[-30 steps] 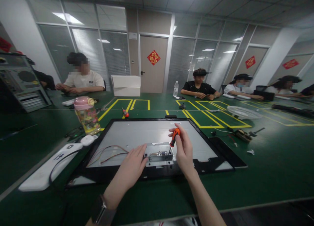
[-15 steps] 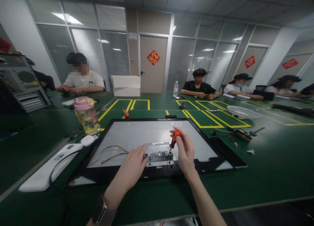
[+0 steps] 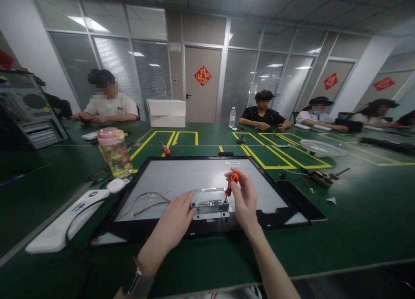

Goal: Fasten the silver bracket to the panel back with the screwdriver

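A flat display panel (image 3: 194, 173) with a black frame and grey back lies on the green table in front of me. Near its front edge sits a small metal bracket (image 3: 212, 207) with a circuit board in it. My left hand (image 3: 177, 214) lies flat, fingers stretched out, its fingertips at the bracket's left end. In my right hand (image 3: 244, 197) is an orange and black screwdriver (image 3: 232, 183), tilted, its tip down at the bracket's right part. Thin wires (image 3: 145, 195) run over the panel left of my left hand.
Left of the panel are a pink-lidded bottle (image 3: 115, 154) and a white power strip (image 3: 68, 221) with a black cable. A black slab (image 3: 301, 199) lies at the panel's right edge. White boxes (image 3: 166, 114) stand farther back; several people sit across the table.
The screwdriver handle has turned slightly in my right hand, and its tip stays at the bracket. My left hand has not visibly moved.
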The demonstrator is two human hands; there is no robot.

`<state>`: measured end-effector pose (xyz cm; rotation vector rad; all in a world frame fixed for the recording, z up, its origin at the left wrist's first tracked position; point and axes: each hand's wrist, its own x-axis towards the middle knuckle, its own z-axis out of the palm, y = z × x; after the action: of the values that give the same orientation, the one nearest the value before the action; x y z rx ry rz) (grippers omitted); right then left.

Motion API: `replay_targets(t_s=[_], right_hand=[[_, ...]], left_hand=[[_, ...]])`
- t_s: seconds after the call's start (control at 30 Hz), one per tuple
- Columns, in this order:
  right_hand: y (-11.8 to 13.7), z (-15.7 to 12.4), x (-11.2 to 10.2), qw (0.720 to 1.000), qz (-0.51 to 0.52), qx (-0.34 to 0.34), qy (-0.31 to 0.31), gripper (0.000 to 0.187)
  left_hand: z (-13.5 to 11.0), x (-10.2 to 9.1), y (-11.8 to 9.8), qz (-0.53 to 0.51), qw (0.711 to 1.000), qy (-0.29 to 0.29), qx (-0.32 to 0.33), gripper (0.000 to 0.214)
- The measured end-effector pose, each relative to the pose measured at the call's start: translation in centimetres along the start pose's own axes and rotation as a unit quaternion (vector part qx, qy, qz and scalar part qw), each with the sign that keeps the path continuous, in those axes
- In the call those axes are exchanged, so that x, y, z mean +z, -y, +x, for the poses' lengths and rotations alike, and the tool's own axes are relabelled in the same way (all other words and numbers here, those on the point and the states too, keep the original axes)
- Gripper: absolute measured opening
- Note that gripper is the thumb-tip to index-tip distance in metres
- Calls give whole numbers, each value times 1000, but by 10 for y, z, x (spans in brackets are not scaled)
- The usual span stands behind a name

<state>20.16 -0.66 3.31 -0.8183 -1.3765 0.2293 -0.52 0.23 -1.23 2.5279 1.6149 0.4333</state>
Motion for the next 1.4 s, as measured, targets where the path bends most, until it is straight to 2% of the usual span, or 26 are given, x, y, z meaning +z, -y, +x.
replay_targets(t_s=[0.1, 0.2, 0.4, 0.53, 0.63, 0.83, 0.93, 1.03, 1.23, 1.4], right_hand=[[1, 2, 0, 997, -59, -51, -11, 21], [2, 3, 0, 994, -82, -69, -15, 24], [2, -1, -3, 999, -26, -23, 0, 31], [2, 1, -3, 995, -76, -49, -36, 22], [3, 1, -2, 993, -92, -56, -50, 23], [2, -1, -3, 999, -23, -5, -27, 31], [1, 1, -2, 997, -67, -39, -27, 25], [0, 2, 0, 992, -105, -65, -32, 28], [-2, -1, 3, 996, -73, -6, -43, 36], [-4, -1, 3, 992, -112, -25, -51, 29]], left_hand=[[0, 2, 1, 3, 1000, -6, 1, 52], [0, 0, 0, 7, 1000, 3, -2, 52], [0, -4, -2, 15, 1000, 14, -3, 52], [0, -2, -1, 10, 1000, 8, 2, 51], [1, -2, -1, 7, 1000, 8, 0, 51], [0, -3, -2, 13, 1000, 12, -1, 51], [0, -5, -3, 12, 1000, 16, -5, 51], [0, -6, -4, 7, 1000, 16, -5, 51], [0, -4, -3, 4, 1000, 11, -1, 51], [-1, -4, -3, 0, 1000, 9, 0, 52]])
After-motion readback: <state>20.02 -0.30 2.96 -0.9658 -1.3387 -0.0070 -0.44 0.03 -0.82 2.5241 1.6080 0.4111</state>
